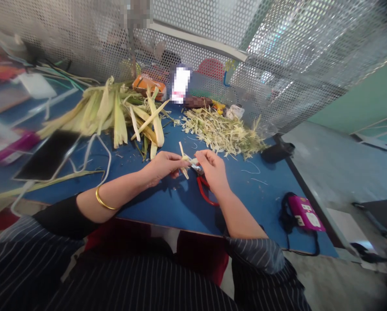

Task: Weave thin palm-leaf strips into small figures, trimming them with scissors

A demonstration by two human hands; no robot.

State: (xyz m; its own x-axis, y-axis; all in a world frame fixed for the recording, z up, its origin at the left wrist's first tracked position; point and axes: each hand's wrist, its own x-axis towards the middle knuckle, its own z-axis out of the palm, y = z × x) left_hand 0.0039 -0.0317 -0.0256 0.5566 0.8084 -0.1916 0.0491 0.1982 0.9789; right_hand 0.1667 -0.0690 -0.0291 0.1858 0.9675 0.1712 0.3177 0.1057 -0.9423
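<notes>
My left hand (162,167) pinches a short pale yellow leaf strip (183,160) above the blue table (167,207). My right hand (213,169) is closed on red-handled scissors (203,189), whose blades meet the strip between the two hands. The red handles hang below my right palm. A gold bangle (103,201) sits on my left wrist.
A pile of long pale green leaves (112,112) lies at the back left, a heap of cut scraps (224,134) at the back right. A black phone (47,154) with white cable lies left. A pink device (305,214) with black strap lies at the right edge. Perforated metal screen (277,65) behind.
</notes>
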